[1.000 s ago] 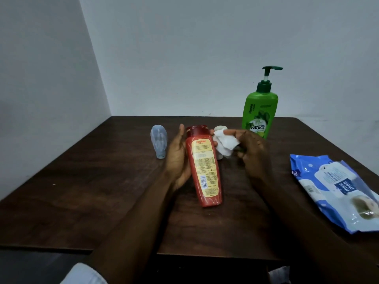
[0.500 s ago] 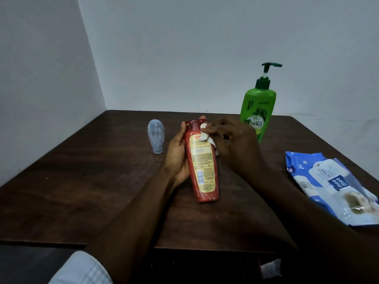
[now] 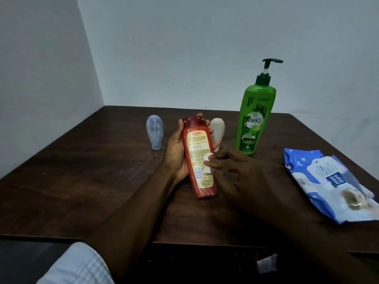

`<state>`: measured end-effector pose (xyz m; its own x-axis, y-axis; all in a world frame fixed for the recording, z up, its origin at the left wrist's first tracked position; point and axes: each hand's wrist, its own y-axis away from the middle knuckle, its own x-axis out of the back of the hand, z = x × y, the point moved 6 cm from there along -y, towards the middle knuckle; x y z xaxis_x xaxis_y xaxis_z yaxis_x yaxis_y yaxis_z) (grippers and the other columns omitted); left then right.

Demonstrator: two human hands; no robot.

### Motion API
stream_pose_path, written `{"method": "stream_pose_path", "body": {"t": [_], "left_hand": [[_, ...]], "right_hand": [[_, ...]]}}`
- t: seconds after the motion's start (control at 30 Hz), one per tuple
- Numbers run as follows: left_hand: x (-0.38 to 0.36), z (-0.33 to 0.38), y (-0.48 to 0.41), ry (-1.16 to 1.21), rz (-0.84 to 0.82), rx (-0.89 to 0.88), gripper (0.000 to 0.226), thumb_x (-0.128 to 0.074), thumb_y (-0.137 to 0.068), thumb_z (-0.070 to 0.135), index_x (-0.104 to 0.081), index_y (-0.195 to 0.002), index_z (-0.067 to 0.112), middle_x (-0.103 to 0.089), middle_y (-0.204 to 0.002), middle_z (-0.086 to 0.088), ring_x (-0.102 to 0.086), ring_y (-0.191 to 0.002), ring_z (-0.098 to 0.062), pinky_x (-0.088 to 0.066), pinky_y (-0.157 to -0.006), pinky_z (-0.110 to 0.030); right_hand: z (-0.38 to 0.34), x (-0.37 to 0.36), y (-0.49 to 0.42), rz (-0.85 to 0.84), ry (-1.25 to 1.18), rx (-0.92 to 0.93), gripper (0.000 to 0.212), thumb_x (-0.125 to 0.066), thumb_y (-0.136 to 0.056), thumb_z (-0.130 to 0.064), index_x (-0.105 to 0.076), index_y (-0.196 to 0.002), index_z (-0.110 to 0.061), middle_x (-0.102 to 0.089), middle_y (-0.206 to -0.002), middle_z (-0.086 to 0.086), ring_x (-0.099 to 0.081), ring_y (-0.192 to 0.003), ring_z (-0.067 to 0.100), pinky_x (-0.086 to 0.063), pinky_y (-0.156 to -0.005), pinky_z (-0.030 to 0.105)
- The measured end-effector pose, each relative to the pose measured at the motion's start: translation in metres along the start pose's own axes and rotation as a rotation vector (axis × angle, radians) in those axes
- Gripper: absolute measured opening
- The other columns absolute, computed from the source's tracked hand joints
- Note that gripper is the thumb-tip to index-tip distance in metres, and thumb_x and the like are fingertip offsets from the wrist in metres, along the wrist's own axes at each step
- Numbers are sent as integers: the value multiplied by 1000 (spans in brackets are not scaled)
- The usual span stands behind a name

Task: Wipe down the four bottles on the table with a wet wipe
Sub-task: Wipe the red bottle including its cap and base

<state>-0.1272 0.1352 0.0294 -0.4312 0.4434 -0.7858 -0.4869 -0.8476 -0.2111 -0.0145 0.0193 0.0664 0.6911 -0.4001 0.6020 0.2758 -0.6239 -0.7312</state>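
1. head view, the change: the right hand (image 3: 244, 173) has slid the wet wipe (image 3: 207, 165) down the red bottle (image 3: 200, 158). half a second ago the wad sat up by the cap; it now presses on the lower half of the yellow label.
2. head view, the hands: the left hand (image 3: 176, 152) cradles the red bottle from behind, fingers wrapped around its upper body, cap end away from the person and base tilted toward them, just above the table (image 3: 82, 181). the right hand's fingers are pinched narrow on the bunched wipe, flat against the label.
3. head view, what it means: this looks like one top-to-bottom stroke on the label face, so the red bottle is likely mid-wipe (its back and sides are hidden by the palm, so i cannot tell if they are done).
4. head view, the other bottles: the green pump bottle (image 3: 254, 117) stands upright far right, the small blue bottle (image 3: 155, 132) stands on its cap at left, and the white bottle (image 3: 217, 132) stands just behind the red one, partly hidden. none is being touched.
5. head view, surface and room: the table is dark brown wood, set into a corner of plain pale walls. a blue wipes pack (image 3: 332, 185) lies flat at the right, well apart from the hands.
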Motion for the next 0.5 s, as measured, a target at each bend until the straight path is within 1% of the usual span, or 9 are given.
{"method": "stream_pose_path", "body": {"t": [0.07,0.13,0.2,0.23,0.3,0.33,0.43,0.5], "left_hand": [[0,-1,-2,-6,-4,-12,54,-33,-104,54,-59,-131,16,-65,-122,-9,-64,-108,-21,-32,-113,-52],[1,0,-2,-24,-8,-22,52,-34,-103,54,-54,-133,16,-65,-123,-9,-66,-106,-21,-35,-111,-53],[0,0,-2,-28,-21,-21,51,-35,-103,53,-54,-133,16,-66,-122,-10,-67,-104,-21,-39,-108,-53],[0,0,-2,-30,-19,-22,51,-36,-103,52,-55,-132,16,-66,-122,-10,-67,-103,-21,-41,-107,-53],[-1,1,-2,-32,-25,-25,50,-37,-102,52,-56,-131,15,-65,-121,-11,-67,-103,-21,-42,-106,-53],[-2,1,-1,-31,-30,-25,50,-37,-102,52,-56,-131,15,-65,-122,-11,-66,-104,-22,-42,-105,-53],[-4,1,0,-33,-31,-30,50,-35,-103,52,-55,-131,15,-65,-121,-11,-65,-104,-22,-42,-105,-52],[-5,1,0,-33,-37,-30,50,-34,-103,51,-54,-132,16,-64,-121,-11,-63,-106,-22,-41,-106,-52]], "right_hand": [[-2,-1,12,-21,5,-2,28,-62,-89,-24,-78,-108,-11,-70,-113,4,-66,-101,9,-54,-90,18],[-4,-2,24,-43,-2,-4,30,-60,-88,-27,-78,-107,-14,-69,-113,1,-65,-100,5,-50,-90,11],[-4,-2,33,-62,-1,9,26,-64,-87,-25,-78,-107,-16,-70,-112,1,-66,-97,7,-51,-87,14],[-4,-3,36,-73,4,20,24,-70,-84,-21,-77,-107,-16,-70,-112,1,-67,-97,8,-53,-86,17],[-3,-4,41,-90,15,30,31,-81,-76,-15,-77,-107,-16,-70,-113,1,-69,-95,9,-55,-84,20],[-2,-4,41,-91,16,29,33,-83,-73,-14,-78,-106,-16,-70,-112,1,-69,-95,9,-55,-83,20],[-2,-4,40,-71,5,25,26,-78,-77,-14,-79,-103,-17,-70,-109,-3,-67,-94,5,-53,-85,15],[-4,-4,40,-61,7,23,23,-77,-77,-12,-79,-99,-16,-71,-106,-1,-64,-95,3,-49,-87,9]]}}
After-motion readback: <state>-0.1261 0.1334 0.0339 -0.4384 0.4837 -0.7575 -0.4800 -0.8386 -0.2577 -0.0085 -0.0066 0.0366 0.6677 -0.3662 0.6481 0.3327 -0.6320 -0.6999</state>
